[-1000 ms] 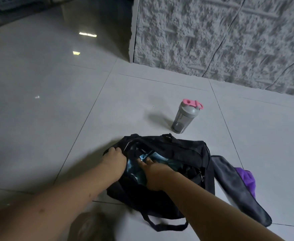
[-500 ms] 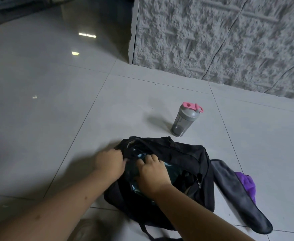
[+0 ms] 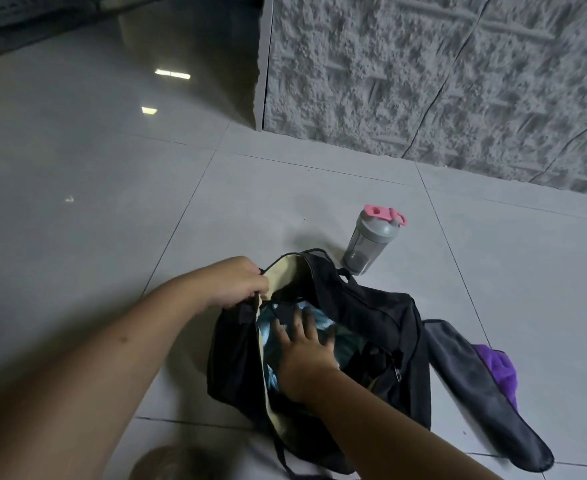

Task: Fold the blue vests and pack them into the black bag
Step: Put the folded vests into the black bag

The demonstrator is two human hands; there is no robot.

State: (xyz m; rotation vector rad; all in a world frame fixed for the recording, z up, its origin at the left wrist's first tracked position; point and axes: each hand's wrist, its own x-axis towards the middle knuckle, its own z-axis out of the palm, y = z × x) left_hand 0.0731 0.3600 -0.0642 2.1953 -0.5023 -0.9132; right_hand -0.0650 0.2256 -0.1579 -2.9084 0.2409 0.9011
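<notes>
Pinching the near-left rim of the black bag (image 3: pixel 371 317) with my left hand (image 3: pixel 236 282), I hold that flap lifted so its pale lining shows. Just right of that grip and lower, my right hand (image 3: pixel 302 355) lies flat inside the opening, fingers spread and straight, pressing on the blue vests (image 3: pixel 320 323) packed in the bag. Beyond my right hand, past the bag's far edge, stands a grey shaker bottle (image 3: pixel 370 244) with a pink lid. Further right of the bag lie a grey pouch (image 3: pixel 475 386) and a purple cloth (image 3: pixel 500 368) on the tiled floor (image 3: pixel 112 220).
</notes>
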